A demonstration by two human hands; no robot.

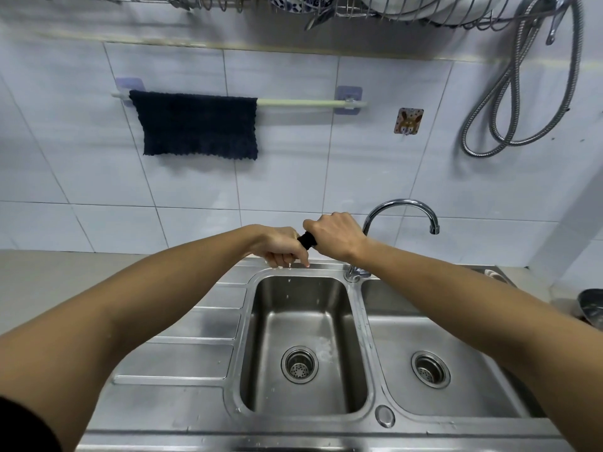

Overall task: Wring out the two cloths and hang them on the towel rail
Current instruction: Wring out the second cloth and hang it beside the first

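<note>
A dark navy cloth [199,125] hangs spread over the left part of the pale towel rail [300,103] on the tiled wall. A second dark cloth [307,240] is twisted into a tight roll, and only a short piece shows between my fists. My left hand [280,247] grips its left end, and my right hand [336,234] grips its right end. Both hands are held above the back rim of the left sink basin [270,321]. Water drops fall from my left hand into the basin.
A chrome tap [403,207] curves up just right of my right hand. The right sink basin [456,337] lies beside the left one, with a ribbed drainboard [195,327] on the left. A metal hose [509,102] hangs at the upper right, a dish rack [391,9] overhead.
</note>
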